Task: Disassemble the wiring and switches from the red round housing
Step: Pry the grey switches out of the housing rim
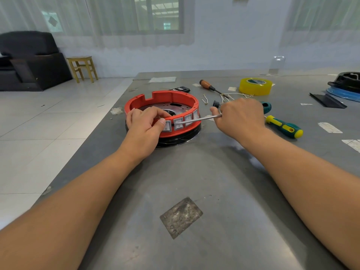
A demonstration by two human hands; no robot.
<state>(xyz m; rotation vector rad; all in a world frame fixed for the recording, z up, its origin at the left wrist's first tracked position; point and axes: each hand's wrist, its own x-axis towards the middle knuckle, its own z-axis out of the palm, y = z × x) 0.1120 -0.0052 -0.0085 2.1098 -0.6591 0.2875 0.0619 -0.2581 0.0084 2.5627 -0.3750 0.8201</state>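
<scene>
The red round housing (165,98) sits on a black base on the grey table, with several grey rocker switches (178,123) set in its near wall. My left hand (144,123) grips the housing's near left rim, fingers curled over the edge and thumb against the leftmost switch (167,126). My right hand (240,115) grips a screwdriver; its green handle end (266,106) sticks out behind my fist. The metal shaft (198,119) runs left, and its tip touches the edge of a switch. Loose white wires (231,95) and a removed black switch (215,103) lie behind my right hand.
A green and yellow screwdriver (284,127) lies right of my right hand. A wooden-handled screwdriver (209,87) and a yellow tape roll (255,86) sit farther back. Black and blue parts (344,86) rest at the far right. The table's left edge (109,115) runs beside the housing.
</scene>
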